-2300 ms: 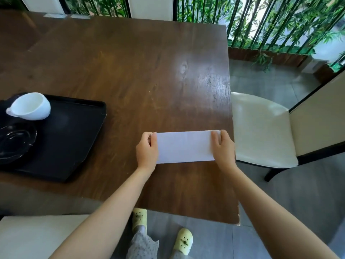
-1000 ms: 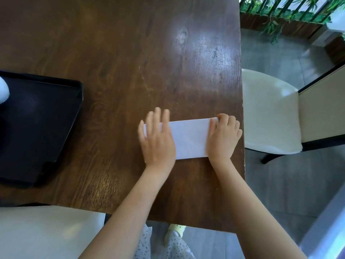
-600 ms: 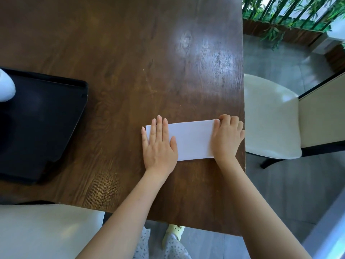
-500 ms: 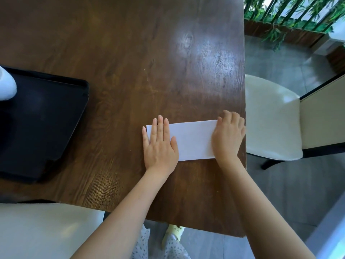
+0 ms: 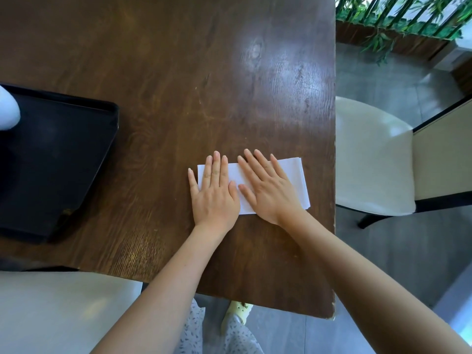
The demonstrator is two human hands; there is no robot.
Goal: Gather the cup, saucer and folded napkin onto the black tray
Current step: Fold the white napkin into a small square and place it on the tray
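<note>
A white folded napkin (image 5: pixel 297 180) lies flat on the brown wooden table (image 5: pixel 166 72), near its right edge. My left hand (image 5: pixel 213 192) rests flat on the napkin's left end, fingers spread. My right hand (image 5: pixel 268 187) lies flat on its middle, fingers pointing up and left. Only the napkin's right end and a strip between the hands show. The black tray (image 5: pixel 63 154) sits at the table's left, well apart from the napkin. The white cup (image 5: pixel 7 111) shows partly at the left frame edge, on the tray. The saucer is out of view.
A cream chair (image 5: pixel 370 159) stands just right of the table's edge. Another cream seat (image 5: pixel 58 310) is at the lower left, against the table's near edge. A planter with green bamboo (image 5: pixel 398 19) is at the top right. Grey floor lies beyond.
My right hand has slid left from the napkin's right end to its middle and flattened, uncovering the right end. My left hand stays flat on the left end.
</note>
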